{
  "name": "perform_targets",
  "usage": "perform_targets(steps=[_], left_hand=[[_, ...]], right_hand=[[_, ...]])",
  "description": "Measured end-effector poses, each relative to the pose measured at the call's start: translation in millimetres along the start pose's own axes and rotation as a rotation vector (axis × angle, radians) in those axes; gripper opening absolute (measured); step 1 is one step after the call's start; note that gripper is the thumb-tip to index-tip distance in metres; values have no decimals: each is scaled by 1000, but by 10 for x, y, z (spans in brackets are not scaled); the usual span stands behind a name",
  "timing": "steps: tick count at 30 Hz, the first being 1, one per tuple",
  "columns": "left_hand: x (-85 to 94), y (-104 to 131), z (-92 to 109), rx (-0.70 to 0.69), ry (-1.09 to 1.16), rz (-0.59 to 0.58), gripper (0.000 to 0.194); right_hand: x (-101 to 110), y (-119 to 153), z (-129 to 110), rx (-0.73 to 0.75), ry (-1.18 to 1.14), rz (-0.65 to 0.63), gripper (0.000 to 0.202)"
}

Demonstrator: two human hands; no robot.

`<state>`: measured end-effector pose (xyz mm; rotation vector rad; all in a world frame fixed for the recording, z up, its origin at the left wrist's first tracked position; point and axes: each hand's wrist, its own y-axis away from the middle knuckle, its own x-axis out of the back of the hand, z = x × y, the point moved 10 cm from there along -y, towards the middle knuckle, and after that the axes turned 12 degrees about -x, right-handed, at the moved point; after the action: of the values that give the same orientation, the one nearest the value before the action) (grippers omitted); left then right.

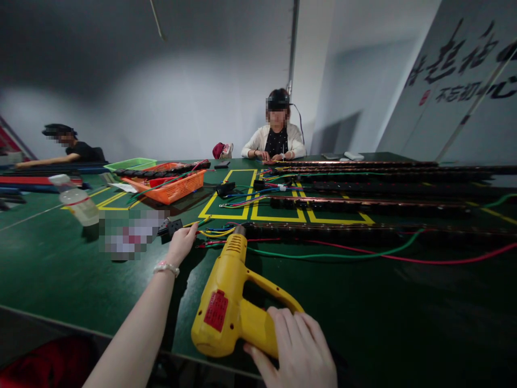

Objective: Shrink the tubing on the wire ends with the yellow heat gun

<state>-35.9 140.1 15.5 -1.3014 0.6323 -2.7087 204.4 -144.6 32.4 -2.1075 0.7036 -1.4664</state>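
My right hand [301, 345] is wrapped round the handle of a yellow heat gun [222, 296] at the lower middle, its metal nozzle directed away from me at a bundle of thin wires [218, 233]. Just left of the nozzle, my left hand [183, 242] pinches the ends of the yellow and blue wires beside a black connector [172, 227]. These wires lead into a long black strip [323, 231] lying across the table. Red and green wires [307, 255] run along its near side.
More long strips [363, 205] lie behind, over yellow tape outlines. An orange basket [173, 188], a green basket [135, 163] and a plastic bottle [78, 202] stand at left. One person [277, 134] sits opposite, another [76, 148] at far left.
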Motion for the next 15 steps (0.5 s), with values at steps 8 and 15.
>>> perform_targets(steps=[8,15], left_hand=[[-10,-1,-20,18,12,1,56],[-5,-18,-58,12,18,16,54]], right_hand=[[-33,20,-232,-77,-138,117,53],[-34,-21,-511,-2,-135,193,54]])
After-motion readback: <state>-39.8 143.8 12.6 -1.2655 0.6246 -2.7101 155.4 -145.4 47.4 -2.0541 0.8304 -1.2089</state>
